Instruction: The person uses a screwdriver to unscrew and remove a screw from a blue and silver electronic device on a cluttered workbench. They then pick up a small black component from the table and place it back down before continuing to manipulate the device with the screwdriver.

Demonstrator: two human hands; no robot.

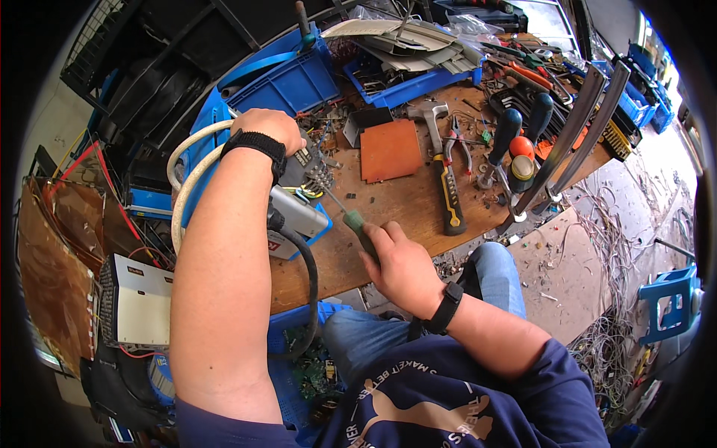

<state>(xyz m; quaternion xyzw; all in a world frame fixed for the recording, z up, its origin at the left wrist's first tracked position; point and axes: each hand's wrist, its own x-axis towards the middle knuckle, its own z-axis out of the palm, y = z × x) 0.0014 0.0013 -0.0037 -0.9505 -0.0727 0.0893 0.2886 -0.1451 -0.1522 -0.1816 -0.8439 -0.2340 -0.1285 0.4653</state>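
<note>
My left hand (265,131) is closed at the top of a blue-and-silver machine (297,213), its fingers curled by a dark panel (302,160); what they grip is hidden. Cream hoses (183,194) loop left of it, and a black cable (302,250) runs down from the machine. My right hand (396,265) is wrapped around the green handle of a screwdriver (355,222), whose shaft reaches up to a cluster of small metal fittings on that panel. Right of the machine lie an orange-brown board (390,150), a hammer (448,194) and pliers (457,148).
Blue bins (280,89) and stacked sheets (403,41) line the bench's back. Tools (523,82) and upright metal rails (575,131) crowd the right. Tangled wires (612,239) and a blue plastic frame (665,302) are lower right. A boxy device (134,299) sits at left.
</note>
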